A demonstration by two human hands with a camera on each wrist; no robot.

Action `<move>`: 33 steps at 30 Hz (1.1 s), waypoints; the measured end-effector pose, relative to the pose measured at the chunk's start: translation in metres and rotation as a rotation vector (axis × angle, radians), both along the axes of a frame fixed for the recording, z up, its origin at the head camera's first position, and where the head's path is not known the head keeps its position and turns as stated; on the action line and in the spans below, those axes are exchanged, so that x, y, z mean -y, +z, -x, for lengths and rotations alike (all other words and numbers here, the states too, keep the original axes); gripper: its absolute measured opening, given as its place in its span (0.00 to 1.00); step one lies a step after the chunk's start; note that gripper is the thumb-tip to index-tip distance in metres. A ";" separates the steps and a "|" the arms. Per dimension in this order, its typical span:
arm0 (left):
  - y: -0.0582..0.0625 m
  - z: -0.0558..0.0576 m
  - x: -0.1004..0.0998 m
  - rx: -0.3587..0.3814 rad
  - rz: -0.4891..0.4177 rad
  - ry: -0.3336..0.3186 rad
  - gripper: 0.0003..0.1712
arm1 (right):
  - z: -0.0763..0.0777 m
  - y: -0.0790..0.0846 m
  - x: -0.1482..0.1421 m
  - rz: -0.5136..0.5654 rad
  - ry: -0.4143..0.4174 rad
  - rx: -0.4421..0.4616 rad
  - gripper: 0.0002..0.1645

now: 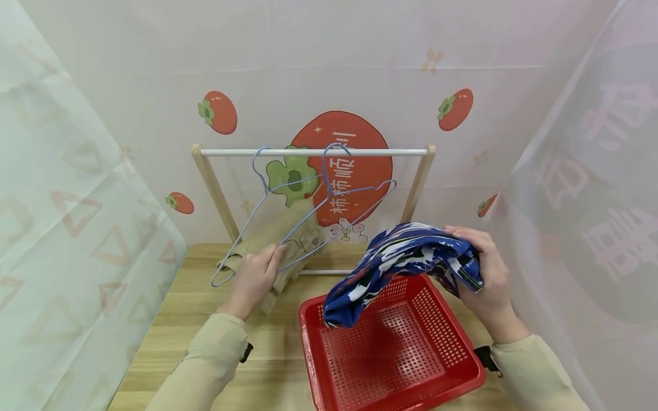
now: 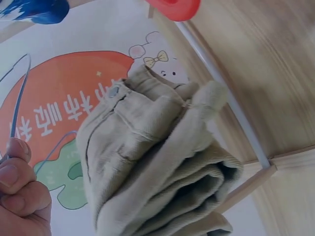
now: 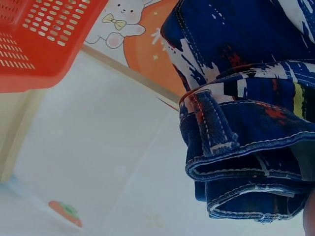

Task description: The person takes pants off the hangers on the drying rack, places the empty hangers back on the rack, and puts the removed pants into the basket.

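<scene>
My left hand point(image 1: 257, 277) grips the lower left corner of a blue wire hanger point(image 1: 308, 217), whose hook is at the rack's rail. Beside it, a second blue hanger point(image 1: 252, 216) hangs further left. Khaki trousers point(image 1: 298, 225) hang behind my left hand; the left wrist view shows their folded waistband and button. My right hand point(image 1: 488, 274) holds bunched blue jeans point(image 1: 396, 251) with white splashes by one end, above the basket. In the right wrist view, the waistband and a belt loop point(image 3: 214, 123) show, with only a sliver of the hand at the edge.
A red perforated basket point(image 1: 308, 348) stands on the wooden table point(image 1: 159, 342), under the jeans. Behind it rises a clothes rack with a white rail point(image 1: 231, 152) and wooden legs point(image 1: 418, 182). Printed curtains point(image 1: 581, 200) enclose the back and both sides.
</scene>
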State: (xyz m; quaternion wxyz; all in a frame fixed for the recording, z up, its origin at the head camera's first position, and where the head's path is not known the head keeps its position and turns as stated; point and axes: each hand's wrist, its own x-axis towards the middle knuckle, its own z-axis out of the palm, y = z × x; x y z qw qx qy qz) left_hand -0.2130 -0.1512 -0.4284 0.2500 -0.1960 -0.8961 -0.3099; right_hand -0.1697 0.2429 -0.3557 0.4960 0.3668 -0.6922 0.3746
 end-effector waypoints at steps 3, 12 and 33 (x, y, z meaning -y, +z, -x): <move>0.005 0.000 -0.003 0.054 -0.006 0.017 0.23 | -0.001 0.002 0.002 -0.011 0.026 0.009 0.34; 0.011 0.005 -0.010 0.028 0.023 0.033 0.24 | 0.003 -0.005 0.001 -0.041 0.016 0.023 0.34; 0.010 0.009 -0.030 0.146 0.070 0.021 0.23 | 0.017 -0.027 -0.007 -0.090 -0.003 0.060 0.33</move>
